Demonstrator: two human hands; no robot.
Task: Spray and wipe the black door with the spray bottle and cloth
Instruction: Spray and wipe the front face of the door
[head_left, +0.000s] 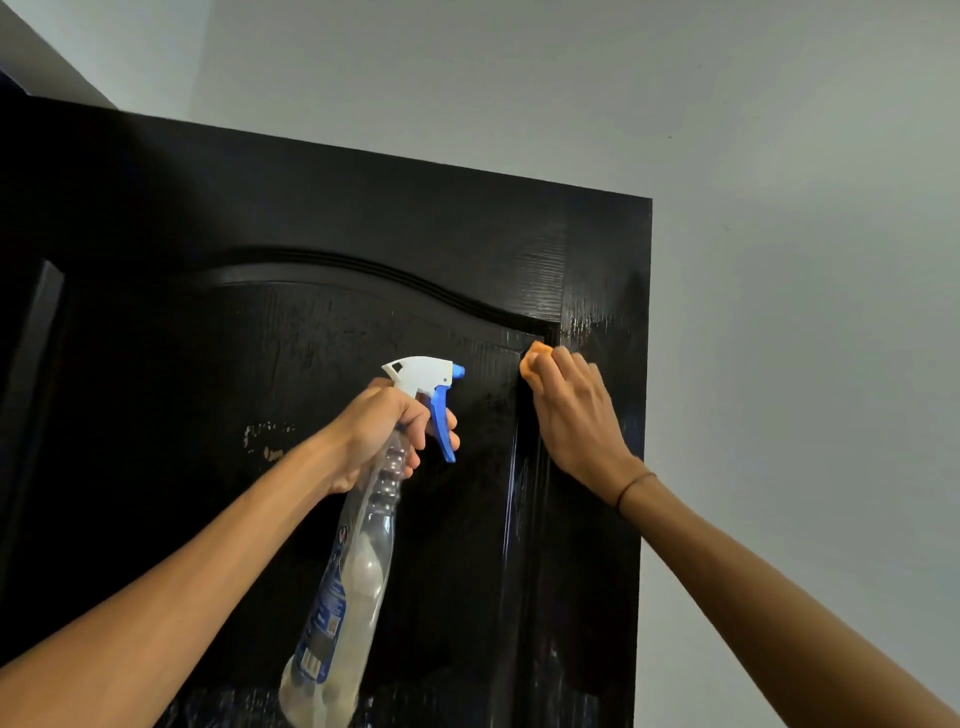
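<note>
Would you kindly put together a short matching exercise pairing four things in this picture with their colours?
Things:
1. door
2. cloth under the right hand
3. trigger of the spray bottle in the left hand
4. wall

Colours:
A. blue
B. pale grey
C. black
D. orange

Pairs: 1-C, 2-D, 3-A, 4-B
</note>
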